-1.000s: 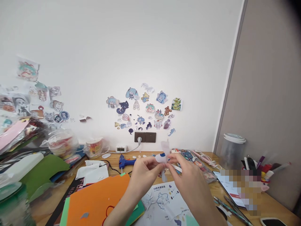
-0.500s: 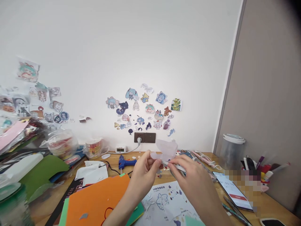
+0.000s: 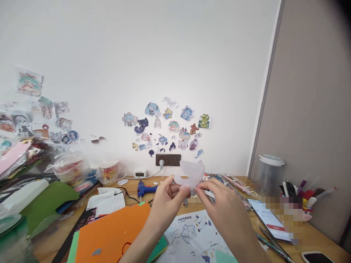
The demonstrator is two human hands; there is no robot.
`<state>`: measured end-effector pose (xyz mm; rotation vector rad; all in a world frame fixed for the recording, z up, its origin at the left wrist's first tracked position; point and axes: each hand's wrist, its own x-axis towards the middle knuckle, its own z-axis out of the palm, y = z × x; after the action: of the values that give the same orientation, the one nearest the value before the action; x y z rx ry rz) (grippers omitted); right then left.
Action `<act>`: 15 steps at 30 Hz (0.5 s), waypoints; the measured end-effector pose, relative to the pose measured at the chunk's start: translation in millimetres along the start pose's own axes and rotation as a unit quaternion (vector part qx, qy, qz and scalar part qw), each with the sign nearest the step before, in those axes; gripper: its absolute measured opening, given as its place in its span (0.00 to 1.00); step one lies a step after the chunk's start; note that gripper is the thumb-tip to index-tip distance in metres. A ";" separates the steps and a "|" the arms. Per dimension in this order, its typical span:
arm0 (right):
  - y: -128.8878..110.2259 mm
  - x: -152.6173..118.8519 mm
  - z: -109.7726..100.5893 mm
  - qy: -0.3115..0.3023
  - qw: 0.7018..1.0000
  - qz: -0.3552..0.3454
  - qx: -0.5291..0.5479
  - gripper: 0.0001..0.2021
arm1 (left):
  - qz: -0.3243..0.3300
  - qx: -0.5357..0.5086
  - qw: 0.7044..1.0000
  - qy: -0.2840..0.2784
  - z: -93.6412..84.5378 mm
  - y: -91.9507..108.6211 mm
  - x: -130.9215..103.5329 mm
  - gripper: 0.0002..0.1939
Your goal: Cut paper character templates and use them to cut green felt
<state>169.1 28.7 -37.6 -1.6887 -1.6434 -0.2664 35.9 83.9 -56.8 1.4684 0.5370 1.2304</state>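
Thumb and fingers of my left hand (image 3: 170, 195) are closed on the lower left edge of a thin, pale, translucent paper cut-out (image 3: 193, 171), held upright above the desk. My right hand (image 3: 219, 204) is pinched close by, at the lower right edge of that cut-out. A slim white strip-like thing (image 3: 210, 194) shows between its fingers; its kind is not clear. Below both hands lies a printed white sheet (image 3: 189, 233) with a line-drawn figure, coloured shapes and paper scraps on it.
An orange sheet (image 3: 109, 233) and a blue glue gun (image 3: 145, 189) lie to the left. To the right are a phone (image 3: 270, 219), pens (image 3: 274, 246) and a clear lidded tub (image 3: 270, 175). Character cut-outs (image 3: 173, 126) cover part of the wall above a socket (image 3: 168, 159).
My right fingers have drawn slightly lower and away from the left fingertips, while the paper cut-out stays in my left hand. The view has shifted a little.
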 end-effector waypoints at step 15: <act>-0.5 -5.5 9.9 0.129 0.979 -0.033 -0.153 0.09 | 0.039 0.114 0.992 0.038 5.0 -11.1 -2.6 0.11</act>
<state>164.4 30.6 -47.7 -1.7353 -1.5227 -0.7721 42.5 82.9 -67.3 1.6503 0.6967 1.3246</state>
